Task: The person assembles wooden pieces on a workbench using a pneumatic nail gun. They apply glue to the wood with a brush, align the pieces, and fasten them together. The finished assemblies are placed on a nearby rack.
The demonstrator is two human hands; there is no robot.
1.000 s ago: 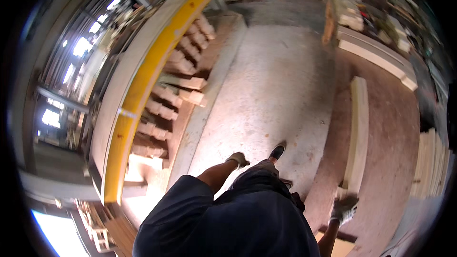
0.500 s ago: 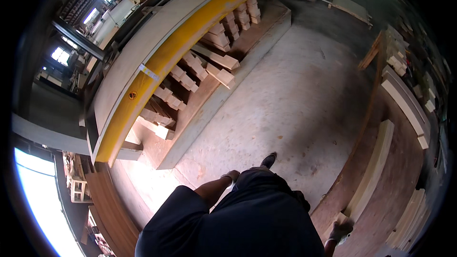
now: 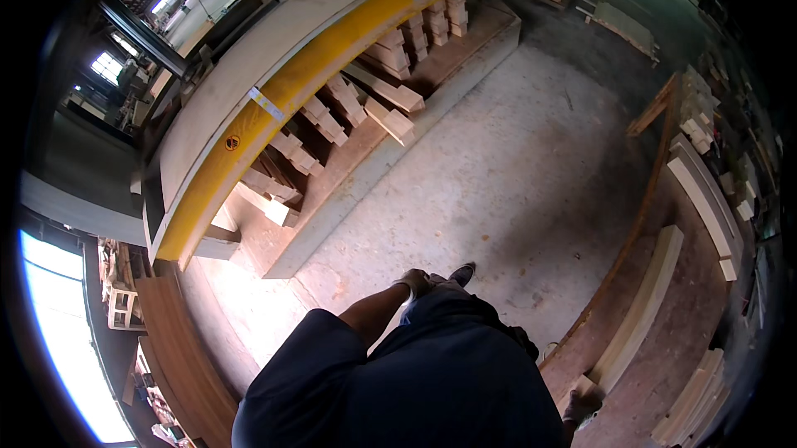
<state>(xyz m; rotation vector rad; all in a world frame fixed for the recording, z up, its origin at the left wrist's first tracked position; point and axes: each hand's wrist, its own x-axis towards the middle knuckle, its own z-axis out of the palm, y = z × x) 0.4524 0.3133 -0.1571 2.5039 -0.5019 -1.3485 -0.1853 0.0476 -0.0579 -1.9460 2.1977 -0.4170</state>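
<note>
My right hand (image 3: 584, 403), in a dark glove, is closed on the near end of a long pale wooden beam (image 3: 638, 313) at the lower right. This beam lies lengthwise on a brown surface, its far end pointing away from me. My left hand (image 3: 418, 283) hangs low in front of my body, close to my thigh. A pale glove cuff shows at its wrist. The fingers of this hand are mostly out of sight, and no object shows in it.
At left stands a large machine with a curved yellow edge (image 3: 340, 43). Several wooden blocks (image 3: 388, 121) lie on the low ledge (image 3: 390, 157) beneath it. More beams (image 3: 704, 199) are stacked at far right. Concrete floor (image 3: 498, 166) runs between, with my shoe (image 3: 463, 274) on it.
My left hand has swung forward, away from me. The view has shifted slightly. My right hand stays at the beam's near end.
</note>
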